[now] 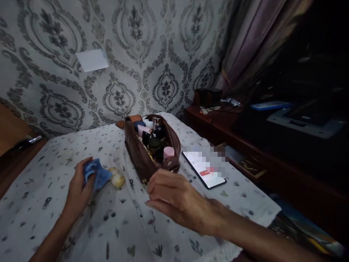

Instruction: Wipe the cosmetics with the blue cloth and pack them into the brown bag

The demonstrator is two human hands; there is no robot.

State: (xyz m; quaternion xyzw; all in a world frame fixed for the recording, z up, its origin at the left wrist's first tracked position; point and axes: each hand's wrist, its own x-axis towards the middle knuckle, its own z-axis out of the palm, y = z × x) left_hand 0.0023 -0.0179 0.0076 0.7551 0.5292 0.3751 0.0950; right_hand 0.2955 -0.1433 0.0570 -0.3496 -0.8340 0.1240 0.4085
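My left hand [80, 183] is closed on a crumpled blue cloth [98, 174] above the bedding. Right beside the cloth is a small rounded yellowish-white item [117, 179]; I cannot make out its kind. A brown toiletry bag [137, 154] stands unzipped, its top gaping. Inside are a dark bottle with a shiny cap [156, 125], a pink-lidded container [169, 153], a pale pink tube [143, 130] and other small cosmetics. At the bag's near end, my right hand [180, 200] has its fingers drawn together close to the zipper; whatever lies between the fingertips is hidden.
A lit smartphone [201, 171] lies right of the bag on the patterned white sheet [114, 233]. Beyond it stands a dark red desk [218, 125] with a partly open drawer [249, 165]. Patterned wallpaper with a white card [92, 60] rises behind. A wooden board [13, 127] borders the left.
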